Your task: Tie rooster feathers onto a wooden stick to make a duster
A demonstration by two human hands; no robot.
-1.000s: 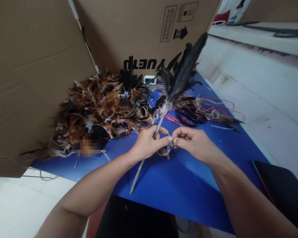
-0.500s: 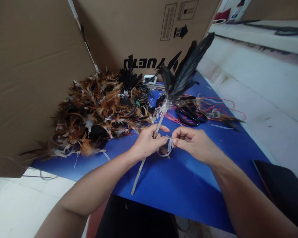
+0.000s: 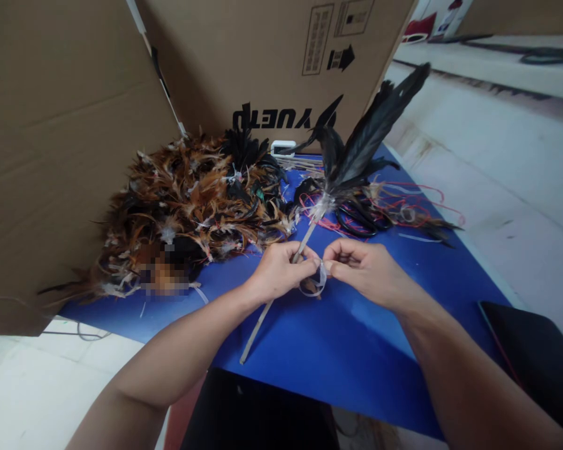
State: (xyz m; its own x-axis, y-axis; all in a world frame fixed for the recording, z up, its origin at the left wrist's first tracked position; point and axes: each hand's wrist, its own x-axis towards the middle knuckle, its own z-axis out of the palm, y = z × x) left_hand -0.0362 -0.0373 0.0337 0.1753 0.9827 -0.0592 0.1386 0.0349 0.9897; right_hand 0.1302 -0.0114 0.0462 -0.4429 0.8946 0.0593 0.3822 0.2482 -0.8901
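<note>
A thin stick [image 3: 257,332] slants up through my left hand [image 3: 284,269], which is closed around it. Dark feathers [image 3: 370,140] fan out from the stick's upper end, bound at their base by whitish wrapping [image 3: 323,203]. Between my two hands hangs a loop of clear plastic strip [image 3: 319,284]. My right hand [image 3: 356,265] pinches the strip close to my left thumb and fingertip, which also meet at it. A small brown feather tuft shows behind the loop.
Brown and black feather bundles [image 3: 192,200] are heaped at the left on the blue table [image 3: 347,362]. Black-handled scissors [image 3: 356,220] lie among red string [image 3: 431,190] behind my hands. Cardboard [image 3: 272,56] stands at the back and left. A black flat object [image 3: 530,350] is at the right.
The feathered end of the stick has tilted right and its lower end has shifted left. My left fingers have closed in toward the right fingertips at the strip.
</note>
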